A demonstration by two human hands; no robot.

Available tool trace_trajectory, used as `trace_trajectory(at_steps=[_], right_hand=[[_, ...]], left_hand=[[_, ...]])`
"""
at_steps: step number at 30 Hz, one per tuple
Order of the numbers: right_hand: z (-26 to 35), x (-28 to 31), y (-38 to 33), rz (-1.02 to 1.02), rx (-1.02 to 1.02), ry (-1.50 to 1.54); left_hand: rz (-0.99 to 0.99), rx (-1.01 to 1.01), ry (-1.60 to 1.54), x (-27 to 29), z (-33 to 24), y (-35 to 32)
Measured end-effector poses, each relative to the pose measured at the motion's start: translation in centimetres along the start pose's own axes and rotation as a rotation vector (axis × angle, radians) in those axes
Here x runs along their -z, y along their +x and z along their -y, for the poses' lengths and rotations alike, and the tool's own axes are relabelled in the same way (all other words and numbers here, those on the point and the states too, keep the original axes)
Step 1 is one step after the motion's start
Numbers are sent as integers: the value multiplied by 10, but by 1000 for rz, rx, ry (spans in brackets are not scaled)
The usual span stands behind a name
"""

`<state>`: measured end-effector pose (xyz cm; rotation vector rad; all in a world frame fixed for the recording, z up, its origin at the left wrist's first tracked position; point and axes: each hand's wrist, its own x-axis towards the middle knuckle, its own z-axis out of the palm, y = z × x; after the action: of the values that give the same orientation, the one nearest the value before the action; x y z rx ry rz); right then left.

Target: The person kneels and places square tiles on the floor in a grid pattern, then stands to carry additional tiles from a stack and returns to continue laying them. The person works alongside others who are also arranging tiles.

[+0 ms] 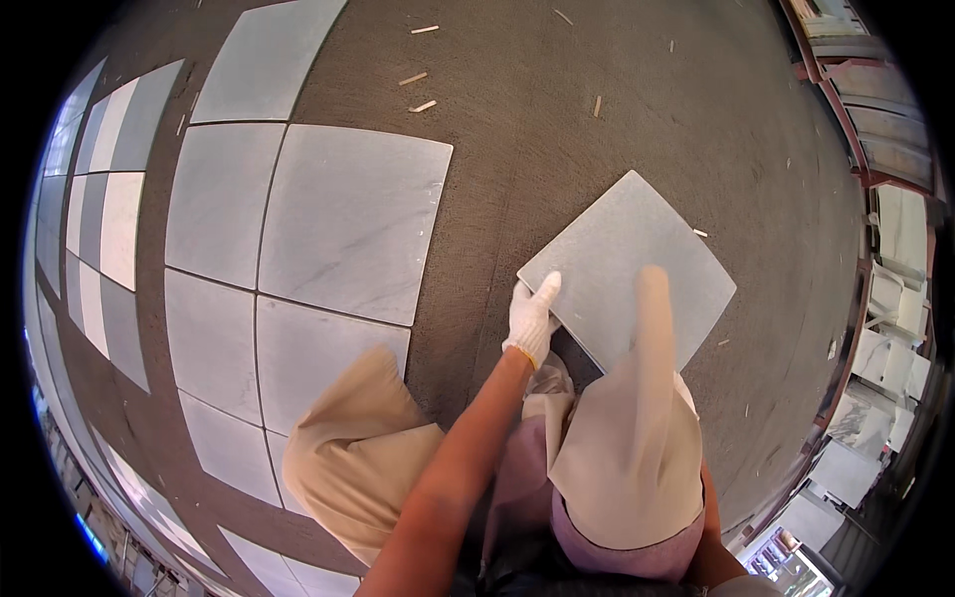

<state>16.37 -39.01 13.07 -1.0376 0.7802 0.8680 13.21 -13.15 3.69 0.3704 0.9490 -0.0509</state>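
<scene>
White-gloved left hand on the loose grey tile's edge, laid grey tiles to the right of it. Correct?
No, wrong side: the head view shows the laid grey tiles to the left of the loose grey tile. The white-gloved left hand is on its edge, as you say.

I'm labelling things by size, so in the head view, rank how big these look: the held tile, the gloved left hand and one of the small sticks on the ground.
1. Held tile, though partly hidden
2. Gloved left hand
3. Small stick
</scene>
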Motion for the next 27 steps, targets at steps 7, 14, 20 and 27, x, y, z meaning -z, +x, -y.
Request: trace_trajectory(at_steps=[7,14,20,27], right_hand=[[-11,-56,-12,-61,253,-281],[19,-132,-63,89,344,-170],[58,-188,-71,209,571,-218],[92,-259,-108,284,668,-302]], left_hand=[[189,83,-60,26,20,-17],[216,-53,-157,2,-22,-53],[494,-202,-210,-25,-117,-103],[670,-349,-275,-36,-177,-125]])
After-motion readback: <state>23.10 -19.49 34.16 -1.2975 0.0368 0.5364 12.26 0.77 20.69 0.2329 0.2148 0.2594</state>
